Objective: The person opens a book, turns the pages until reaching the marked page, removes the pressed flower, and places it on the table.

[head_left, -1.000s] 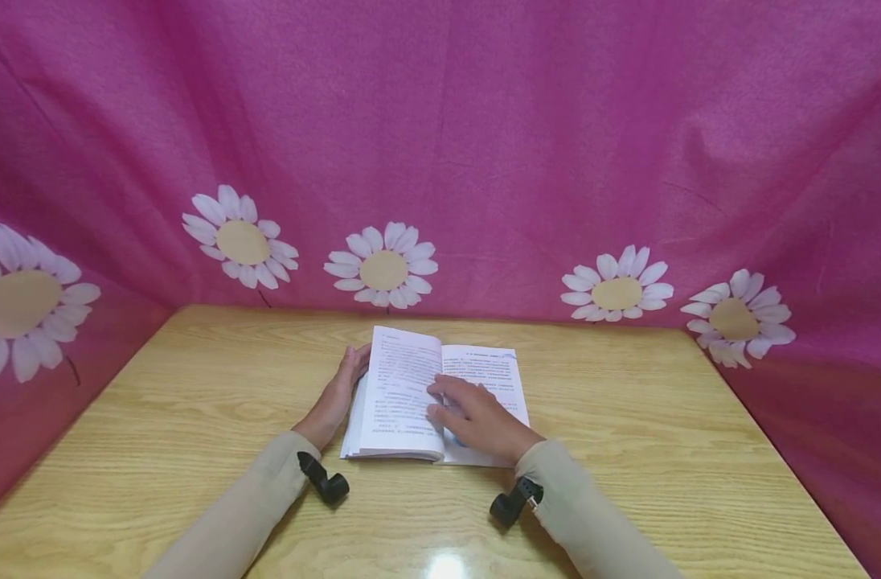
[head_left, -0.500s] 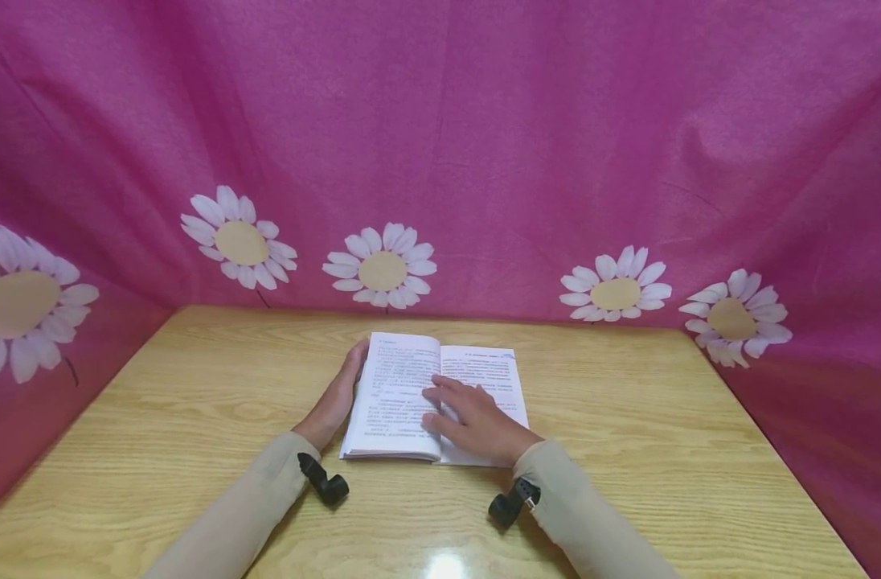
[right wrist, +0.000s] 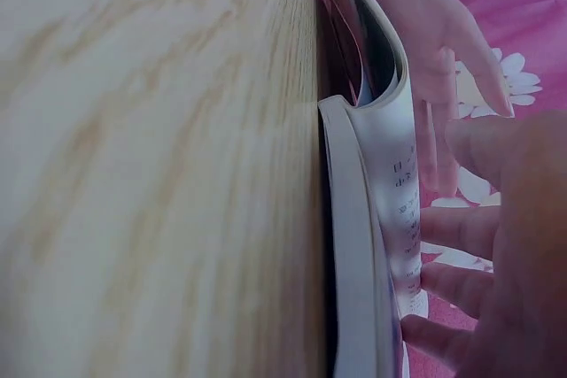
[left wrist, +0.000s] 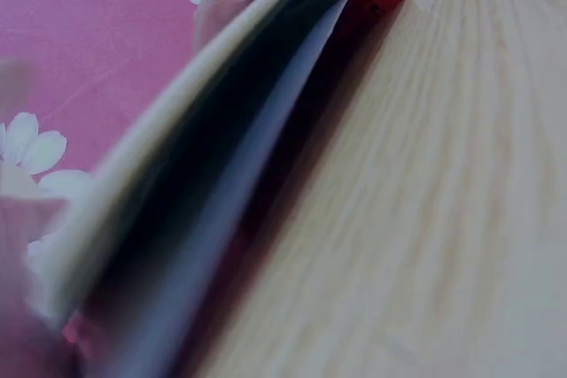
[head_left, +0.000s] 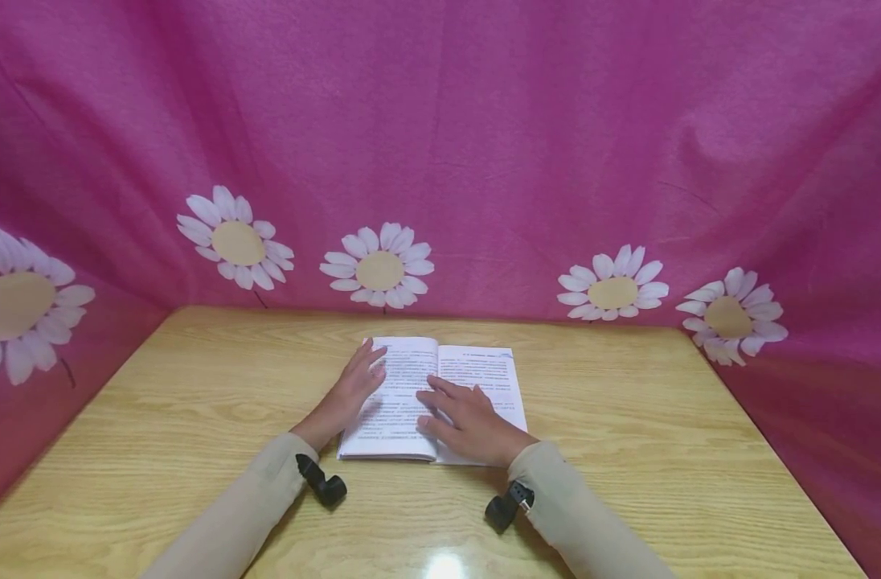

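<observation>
An open book (head_left: pixel 484 370) with printed white pages lies on the wooden table. My left hand (head_left: pixel 346 396) reaches over the outer edge of the left page, its fingers extended over the upper part. Across the inner gutter lies my right hand (head_left: pixel 473 422), fingers spread, with the tips on the left page near the fold. In the right wrist view, the fingertips of the right hand (right wrist: pixel 514 263) meet the page, and the left hand (right wrist: pixel 425 42) shows beyond the curved leaves. Page edges of the book (left wrist: pixel 204 50) fill much of the blurred left wrist view.
The wood-grain table (head_left: pixel 665 450) extends around the book on all sides. Behind it hangs a pink cloth (head_left: pixel 484 161) with large white daisies. Black wrist cameras sit on both beige sleeves (head_left: pixel 231 507).
The raised left-hand leaves have come down flatter. My left hand has moved from behind the outer edge to over the page, and my right hand has shifted slightly left.
</observation>
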`<act>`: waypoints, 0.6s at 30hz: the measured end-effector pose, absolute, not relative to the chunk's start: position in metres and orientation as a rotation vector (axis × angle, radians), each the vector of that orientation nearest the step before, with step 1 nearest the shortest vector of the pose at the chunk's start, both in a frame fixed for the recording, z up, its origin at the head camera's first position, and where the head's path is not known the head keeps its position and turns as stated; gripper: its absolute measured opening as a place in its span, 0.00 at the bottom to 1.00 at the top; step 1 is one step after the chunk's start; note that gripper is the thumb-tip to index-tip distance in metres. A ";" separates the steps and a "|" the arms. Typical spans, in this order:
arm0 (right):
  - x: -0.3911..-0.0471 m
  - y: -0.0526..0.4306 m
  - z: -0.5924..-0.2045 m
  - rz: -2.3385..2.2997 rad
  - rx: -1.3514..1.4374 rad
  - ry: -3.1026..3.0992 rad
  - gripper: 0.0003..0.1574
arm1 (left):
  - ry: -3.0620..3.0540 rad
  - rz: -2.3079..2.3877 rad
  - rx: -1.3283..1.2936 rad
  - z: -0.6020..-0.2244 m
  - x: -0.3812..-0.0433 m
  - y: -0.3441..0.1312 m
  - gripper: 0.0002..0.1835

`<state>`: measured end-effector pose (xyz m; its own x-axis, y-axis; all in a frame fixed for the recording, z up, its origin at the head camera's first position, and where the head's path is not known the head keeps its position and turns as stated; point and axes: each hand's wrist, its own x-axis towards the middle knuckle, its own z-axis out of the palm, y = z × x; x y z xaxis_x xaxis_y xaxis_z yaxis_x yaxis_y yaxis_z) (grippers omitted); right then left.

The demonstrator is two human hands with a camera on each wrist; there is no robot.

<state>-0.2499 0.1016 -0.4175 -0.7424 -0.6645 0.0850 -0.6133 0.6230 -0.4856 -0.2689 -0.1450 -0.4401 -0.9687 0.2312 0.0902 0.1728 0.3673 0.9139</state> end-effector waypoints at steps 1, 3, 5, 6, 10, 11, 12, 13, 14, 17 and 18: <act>-0.250 0.102 -0.418 -0.752 -1.085 2.742 0.34 | 2.602 1.630 0.427 -0.441 -0.268 -0.146 0.31; -0.250 0.101 -0.418 -0.742 -1.083 2.746 0.34 | 2.686 1.500 0.523 -0.442 -0.267 -0.147 0.32; -0.250 0.101 -0.418 -0.733 -1.083 2.750 0.34 | 2.763 1.366 0.603 -0.443 -0.265 -0.148 0.34; -0.250 0.101 -0.419 -0.728 -1.083 2.752 0.34 | 2.797 1.302 0.635 -0.444 -0.265 -0.148 0.35; -0.250 0.101 -0.419 -0.721 -1.083 2.756 0.34 | 2.851 1.122 0.710 -0.444 -0.264 -0.147 0.40; -0.250 0.101 -0.420 -0.718 -1.079 2.755 0.35 | 2.855 1.091 0.716 -0.445 -0.264 -0.147 0.42; -0.250 0.101 -0.420 -0.720 -1.081 2.755 0.35 | 2.859 1.066 0.725 -0.445 -0.264 -0.147 0.43; -0.250 0.101 -0.421 -0.720 -1.078 2.754 0.35 | 2.861 1.047 0.733 -0.445 -0.263 -0.146 0.44; -0.251 0.101 -0.421 -0.719 -1.075 2.753 0.35 | 2.869 1.019 0.734 -0.445 -0.263 -0.146 0.45; -0.251 0.102 -0.422 -0.729 -1.072 2.749 0.35 | 2.887 0.964 0.732 -0.445 -0.262 -0.145 0.47; -0.252 0.102 -0.422 -0.733 -1.073 2.747 0.35 | 2.892 0.950 0.730 -0.445 -0.262 -0.144 0.47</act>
